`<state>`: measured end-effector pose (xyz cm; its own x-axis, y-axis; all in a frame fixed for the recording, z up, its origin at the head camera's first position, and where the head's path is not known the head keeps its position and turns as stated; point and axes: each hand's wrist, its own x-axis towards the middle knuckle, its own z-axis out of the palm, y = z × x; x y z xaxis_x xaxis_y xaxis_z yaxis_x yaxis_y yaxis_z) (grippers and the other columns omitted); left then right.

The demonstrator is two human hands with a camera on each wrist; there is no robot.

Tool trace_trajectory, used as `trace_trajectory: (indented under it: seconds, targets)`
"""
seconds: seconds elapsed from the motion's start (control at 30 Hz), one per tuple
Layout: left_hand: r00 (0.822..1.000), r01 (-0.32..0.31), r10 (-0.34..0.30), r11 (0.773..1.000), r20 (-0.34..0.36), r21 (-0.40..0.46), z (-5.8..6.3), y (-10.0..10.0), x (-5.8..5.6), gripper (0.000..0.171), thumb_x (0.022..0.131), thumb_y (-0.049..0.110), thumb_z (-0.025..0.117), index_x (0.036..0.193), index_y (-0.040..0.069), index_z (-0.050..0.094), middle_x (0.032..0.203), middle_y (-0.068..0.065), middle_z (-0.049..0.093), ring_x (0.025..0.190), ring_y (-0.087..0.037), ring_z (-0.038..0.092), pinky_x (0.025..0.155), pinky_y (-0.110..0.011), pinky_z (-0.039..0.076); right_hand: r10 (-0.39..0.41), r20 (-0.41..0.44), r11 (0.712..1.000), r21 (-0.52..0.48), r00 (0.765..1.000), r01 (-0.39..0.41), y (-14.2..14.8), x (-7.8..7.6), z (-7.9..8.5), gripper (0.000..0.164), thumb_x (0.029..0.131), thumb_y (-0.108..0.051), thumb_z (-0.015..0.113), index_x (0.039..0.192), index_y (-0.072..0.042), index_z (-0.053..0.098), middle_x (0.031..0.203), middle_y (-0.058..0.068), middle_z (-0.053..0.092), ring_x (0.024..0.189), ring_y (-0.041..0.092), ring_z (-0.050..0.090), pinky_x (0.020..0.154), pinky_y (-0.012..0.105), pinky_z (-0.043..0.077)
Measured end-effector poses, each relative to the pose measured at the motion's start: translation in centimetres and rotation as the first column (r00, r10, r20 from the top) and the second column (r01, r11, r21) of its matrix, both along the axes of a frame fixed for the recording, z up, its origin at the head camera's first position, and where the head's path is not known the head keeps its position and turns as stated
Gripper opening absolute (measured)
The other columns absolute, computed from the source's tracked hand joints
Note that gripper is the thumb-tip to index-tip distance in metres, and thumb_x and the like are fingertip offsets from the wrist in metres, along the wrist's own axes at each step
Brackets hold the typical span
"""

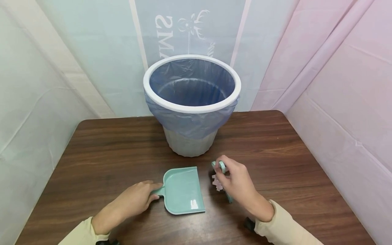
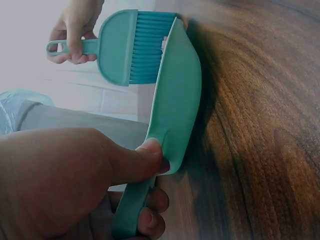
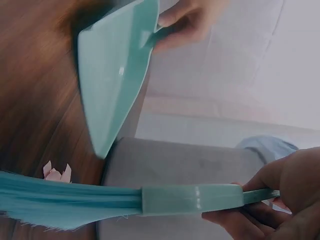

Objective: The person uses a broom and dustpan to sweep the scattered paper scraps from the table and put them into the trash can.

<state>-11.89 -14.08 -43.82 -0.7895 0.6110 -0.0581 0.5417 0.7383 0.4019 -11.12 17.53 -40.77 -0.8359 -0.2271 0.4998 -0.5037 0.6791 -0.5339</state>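
My left hand (image 1: pixel 134 200) grips the short handle of a mint-green dustpan (image 1: pixel 183 191), which lies on the table with its straight edge toward the right. In the left wrist view the thumb (image 2: pixel 150 150) presses on top of the handle and the fingers curl below. My right hand (image 1: pixel 237 177) holds a small green brush (image 3: pixel 192 200) by its handle, bristles (image 3: pixel 65 200) downward. Pale pink scraps (image 1: pixel 217 182) lie on the table between brush and dustpan; in the head view the right hand partly covers them and most of the brush. The dustpan's pan holds nothing visible.
A white bin (image 1: pixel 191 144) with a bluish plastic liner (image 1: pixel 196 124) stands behind the dustpan, toward the back of the brown wooden table (image 1: pixel 122 146). Pale cloth hangs (image 1: pixel 346 102) around the sides and back.
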Motion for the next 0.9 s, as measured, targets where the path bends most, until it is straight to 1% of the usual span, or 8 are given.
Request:
trace_trajectory:
  seconds: [0.17, 0.3, 0.53, 0.73, 0.9]
  targets:
    - [1.000, 0.005, -0.005, 1.000, 0.000, 0.000, 0.0, 0.0, 0.0, 0.038, 0.086, 0.019, 0.067, 0.122, 0.005, 0.062, 0.103, -0.005, 0.065, 0.093, -0.018, 0.062, 0.076, -0.037, 0.052, 0.038, 0.021, 0.998, -0.050, 0.999, -0.037, -1.7, 0.1, 0.0, 0.019, 0.085, 0.002, 0.060, 0.086, -0.017, 0.055, 0.077, -0.007, 0.054, 0.063, 0.005, 0.053, 0.053, 0.018, 0.047]
    - [1.000, 0.003, -0.003, 1.000, 0.004, 0.000, 0.0, 0.1, -0.1, 0.038, 0.086, 0.019, 0.067, 0.122, 0.005, 0.062, 0.101, -0.003, 0.065, 0.091, -0.015, 0.061, 0.075, -0.037, 0.052, 0.055, 0.023, 0.994, -0.094, 0.998, -0.053, -2.8, 0.2, 0.0, 0.020, 0.085, 0.002, 0.058, 0.085, -0.018, 0.055, 0.076, -0.006, 0.054, 0.064, 0.005, 0.055, 0.055, 0.017, 0.048]
    - [1.000, -0.002, 0.002, 1.000, 0.001, 0.006, -0.1, 0.2, -0.1, 0.037, 0.086, 0.019, 0.068, 0.121, 0.005, 0.062, 0.102, -0.004, 0.065, 0.093, -0.017, 0.062, 0.076, -0.037, 0.053, 0.065, 0.006, 0.990, -0.122, 0.998, -0.064, -3.9, 0.3, 0.0, 0.020, 0.085, 0.002, 0.056, 0.084, -0.018, 0.055, 0.077, -0.007, 0.058, 0.067, 0.004, 0.056, 0.056, 0.022, 0.051]
    - [1.000, -0.001, 0.001, 1.000, -0.001, 0.006, -0.2, 0.1, -0.1, 0.038, 0.086, 0.019, 0.068, 0.121, 0.005, 0.062, 0.099, -0.002, 0.065, 0.088, -0.013, 0.061, 0.073, -0.036, 0.052, 0.076, 0.008, 0.988, -0.137, 0.997, -0.074, -4.5, 0.3, 0.1, 0.020, 0.085, 0.002, 0.056, 0.084, -0.018, 0.055, 0.079, -0.007, 0.059, 0.069, 0.003, 0.058, 0.059, 0.015, 0.049]
    - [1.000, -0.005, 0.005, 1.000, 0.001, 0.003, -0.2, 0.1, 0.0, 0.038, 0.086, 0.019, 0.068, 0.121, 0.005, 0.062, 0.102, -0.003, 0.065, 0.091, -0.015, 0.062, 0.075, -0.037, 0.052, 0.097, -0.007, 0.982, -0.165, 0.995, -0.097, -4.8, 0.3, 0.3, 0.019, 0.085, 0.002, 0.056, 0.084, -0.017, 0.055, 0.080, -0.006, 0.059, 0.071, 0.003, 0.059, 0.061, 0.013, 0.050]
